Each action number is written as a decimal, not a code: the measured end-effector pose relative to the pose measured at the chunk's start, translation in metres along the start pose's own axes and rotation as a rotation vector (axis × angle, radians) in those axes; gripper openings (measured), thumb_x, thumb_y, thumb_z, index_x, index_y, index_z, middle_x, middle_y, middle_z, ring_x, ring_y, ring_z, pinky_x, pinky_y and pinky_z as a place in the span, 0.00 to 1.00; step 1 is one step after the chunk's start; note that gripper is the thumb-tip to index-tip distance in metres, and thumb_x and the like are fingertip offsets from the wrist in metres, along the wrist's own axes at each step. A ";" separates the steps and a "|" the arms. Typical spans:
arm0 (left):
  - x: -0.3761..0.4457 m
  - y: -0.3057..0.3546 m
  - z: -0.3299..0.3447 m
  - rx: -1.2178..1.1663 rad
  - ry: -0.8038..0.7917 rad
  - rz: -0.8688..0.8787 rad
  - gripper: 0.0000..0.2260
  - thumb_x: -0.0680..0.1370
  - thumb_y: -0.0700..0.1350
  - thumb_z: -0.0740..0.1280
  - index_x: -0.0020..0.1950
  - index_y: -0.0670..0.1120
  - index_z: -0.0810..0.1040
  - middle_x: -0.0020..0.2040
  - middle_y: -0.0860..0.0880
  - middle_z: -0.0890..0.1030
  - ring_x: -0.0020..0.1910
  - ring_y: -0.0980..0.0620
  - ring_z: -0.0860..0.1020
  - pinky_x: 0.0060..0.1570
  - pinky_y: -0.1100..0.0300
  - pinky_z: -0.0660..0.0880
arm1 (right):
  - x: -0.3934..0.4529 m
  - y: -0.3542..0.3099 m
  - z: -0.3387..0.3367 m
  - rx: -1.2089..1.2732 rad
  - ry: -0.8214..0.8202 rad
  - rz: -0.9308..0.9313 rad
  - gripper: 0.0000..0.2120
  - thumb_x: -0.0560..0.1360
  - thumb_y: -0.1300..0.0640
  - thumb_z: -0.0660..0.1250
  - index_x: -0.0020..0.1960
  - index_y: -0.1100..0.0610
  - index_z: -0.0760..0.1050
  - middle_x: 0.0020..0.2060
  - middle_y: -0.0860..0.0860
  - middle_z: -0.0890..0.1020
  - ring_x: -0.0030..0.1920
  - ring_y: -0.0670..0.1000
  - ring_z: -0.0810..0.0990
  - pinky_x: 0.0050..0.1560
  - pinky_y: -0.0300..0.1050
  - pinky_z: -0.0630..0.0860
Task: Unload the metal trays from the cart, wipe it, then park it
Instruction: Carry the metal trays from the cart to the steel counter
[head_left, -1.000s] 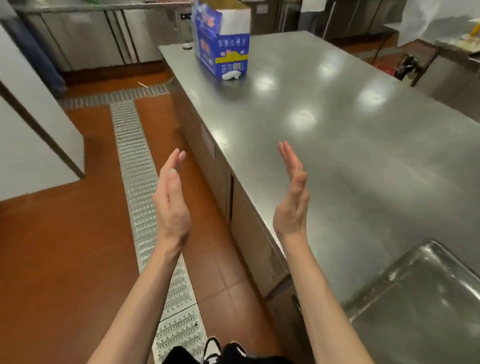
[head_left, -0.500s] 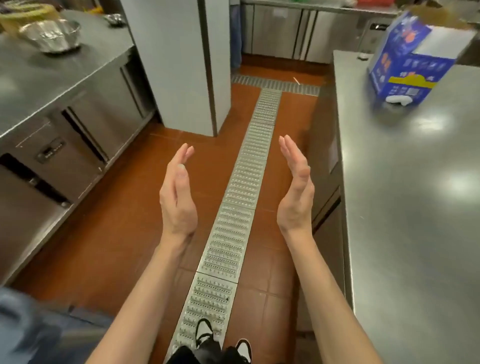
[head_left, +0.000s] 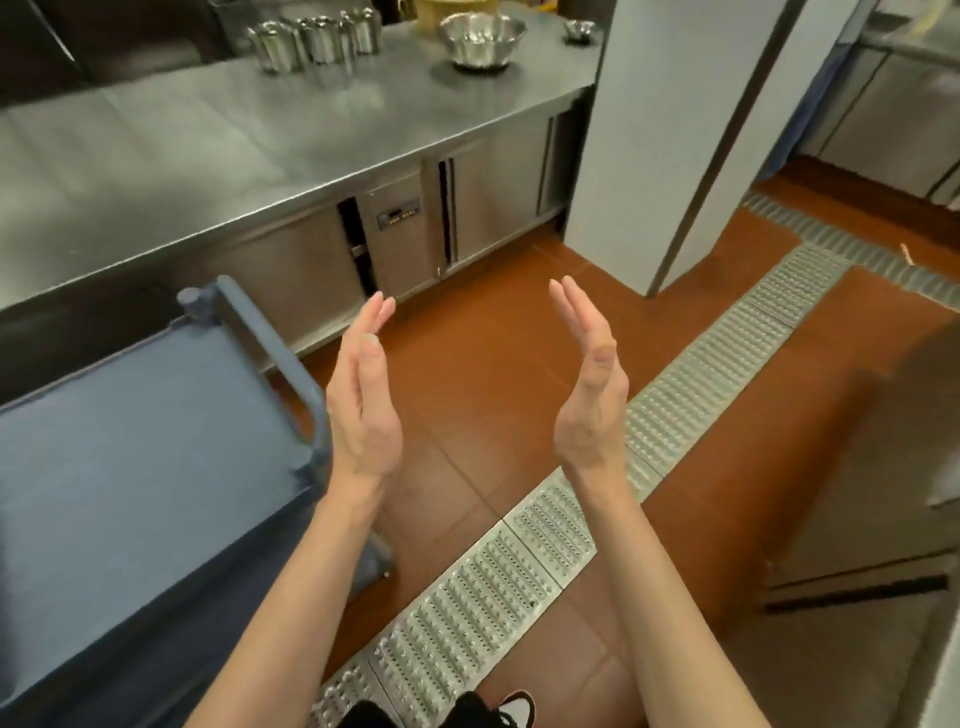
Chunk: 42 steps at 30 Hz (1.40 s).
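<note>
Here both hands are raised in front of the person, palms facing each other with a clear gap between them, and neither one touches anything. The left hand (head_left: 363, 400) stands edge-on with its fingers straight and together, released and holding nothing; the right hand (head_left: 589, 395) mirrors it, fingers extended, slightly curved and likewise empty. The cart (head_left: 140, 457), grey-blue with a flat top shelf that carries no trays, sits at about nine o'clock from the hands, and its tubular handle (head_left: 275, 358) runs along the shelf's near end, just beside the left wrist without clear contact. Beyond the cart, from ten to twelve o'clock, a long stainless counter (head_left: 208, 150) runs across the view, with cabinet doors and a small control panel (head_left: 397, 210) in its front. On the counter's far end, near twelve o'clock, stand a few metal cups (head_left: 311, 41) and a large metal bowl (head_left: 482, 37), with a smaller bowl (head_left: 581, 29) further along. A pale grey pillar (head_left: 670, 135) rises at one o'clock. The floor is orange-brown tile (head_left: 483, 364), crossed from five to two o'clock by a perforated metal drain grate (head_left: 545, 525). At six o'clock a black-and-white shoe (head_left: 511, 706) shows at the picture's bottom edge. A blurred steel unit (head_left: 872, 493) fills the four o'clock side.
</note>
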<state>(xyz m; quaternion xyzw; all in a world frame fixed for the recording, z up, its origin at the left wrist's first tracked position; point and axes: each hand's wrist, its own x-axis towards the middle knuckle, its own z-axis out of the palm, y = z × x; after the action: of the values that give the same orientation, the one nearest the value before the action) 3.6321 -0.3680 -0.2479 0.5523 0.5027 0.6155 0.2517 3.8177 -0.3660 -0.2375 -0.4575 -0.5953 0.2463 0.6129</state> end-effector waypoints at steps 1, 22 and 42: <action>0.001 -0.001 -0.016 0.005 0.023 -0.007 0.27 0.86 0.56 0.49 0.80 0.44 0.69 0.75 0.48 0.76 0.77 0.53 0.71 0.79 0.51 0.65 | -0.002 -0.004 0.017 0.019 -0.028 0.000 0.39 0.84 0.33 0.39 0.79 0.58 0.67 0.75 0.52 0.75 0.77 0.47 0.69 0.77 0.37 0.61; -0.027 -0.045 -0.348 0.162 0.444 -0.094 0.24 0.86 0.59 0.51 0.78 0.49 0.69 0.76 0.49 0.75 0.78 0.54 0.70 0.79 0.58 0.64 | -0.098 -0.092 0.342 0.302 -0.444 0.163 0.35 0.81 0.29 0.42 0.78 0.44 0.67 0.75 0.40 0.73 0.77 0.40 0.67 0.77 0.36 0.61; -0.124 -0.047 -0.487 0.382 0.860 -0.302 0.23 0.85 0.61 0.51 0.76 0.55 0.72 0.74 0.58 0.76 0.76 0.62 0.70 0.70 0.75 0.63 | -0.204 -0.128 0.466 0.412 -0.871 0.112 0.25 0.88 0.49 0.44 0.79 0.52 0.67 0.76 0.40 0.72 0.77 0.39 0.66 0.74 0.28 0.58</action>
<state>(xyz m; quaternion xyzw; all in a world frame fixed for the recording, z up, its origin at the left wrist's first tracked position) 3.1992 -0.6238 -0.2863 0.2054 0.7395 0.6411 0.0019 3.3069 -0.4731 -0.2907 -0.2122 -0.7098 0.5602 0.3705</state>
